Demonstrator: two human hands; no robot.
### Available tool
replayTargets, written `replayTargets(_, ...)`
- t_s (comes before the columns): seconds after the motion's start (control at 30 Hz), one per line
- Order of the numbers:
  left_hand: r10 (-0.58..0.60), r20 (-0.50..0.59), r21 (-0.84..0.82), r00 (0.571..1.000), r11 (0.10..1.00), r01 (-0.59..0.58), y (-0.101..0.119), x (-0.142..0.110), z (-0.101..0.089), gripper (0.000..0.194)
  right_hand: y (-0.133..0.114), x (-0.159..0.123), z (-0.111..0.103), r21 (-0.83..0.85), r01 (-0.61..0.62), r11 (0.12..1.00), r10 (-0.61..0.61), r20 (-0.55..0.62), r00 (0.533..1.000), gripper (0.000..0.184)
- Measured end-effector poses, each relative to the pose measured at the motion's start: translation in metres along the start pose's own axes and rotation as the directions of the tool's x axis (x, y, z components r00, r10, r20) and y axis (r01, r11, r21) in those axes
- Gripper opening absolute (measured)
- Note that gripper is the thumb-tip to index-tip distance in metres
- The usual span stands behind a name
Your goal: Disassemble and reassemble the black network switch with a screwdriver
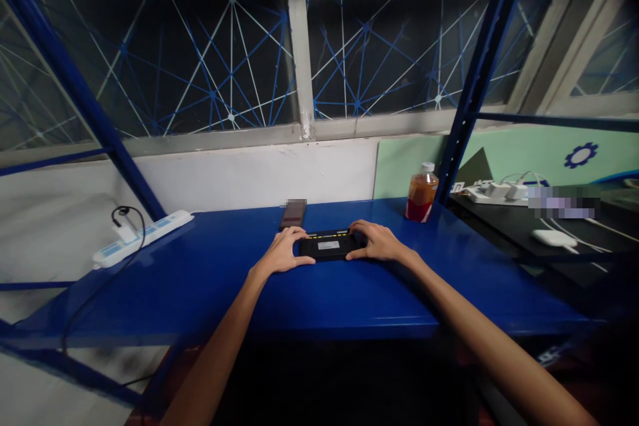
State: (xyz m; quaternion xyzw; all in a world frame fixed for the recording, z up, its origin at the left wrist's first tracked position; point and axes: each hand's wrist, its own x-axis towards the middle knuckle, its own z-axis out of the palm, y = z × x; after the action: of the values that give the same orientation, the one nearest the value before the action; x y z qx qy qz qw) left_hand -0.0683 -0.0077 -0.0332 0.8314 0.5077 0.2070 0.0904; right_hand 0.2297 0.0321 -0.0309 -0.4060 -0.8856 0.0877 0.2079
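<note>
A flat black rectangular case (328, 251) with a pale label and a row of yellow marks along its far edge is at the middle of the blue shelf. What kind of device it is, I cannot make out. My left hand (288, 251) grips its left end, fingers at the far edge and thumb at the near edge. At the right end, my right hand (375, 242) holds it the same way. Just beyond the case, a dark phone-like slab (293, 214) lies against the back of the shelf.
The blue shelf (224, 306) has upright posts at both sides. A white power strip (144, 239) with a black cable lies at left. A bottle of reddish-orange drink (422, 193) stands back right. Farther right, a black surface (504, 216) carries chargers and white cables.
</note>
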Motion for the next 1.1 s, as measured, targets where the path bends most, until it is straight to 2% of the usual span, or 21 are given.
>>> replayTargets(1.1, 0.016, 0.021, 0.0, 1.0, 1.0, -0.016, 0.0053, -0.0002, -0.0024, 0.05, 0.0, 0.0, -0.0023, 0.004, 0.012, 1.0, -0.012, 0.004, 1.0, 0.063)
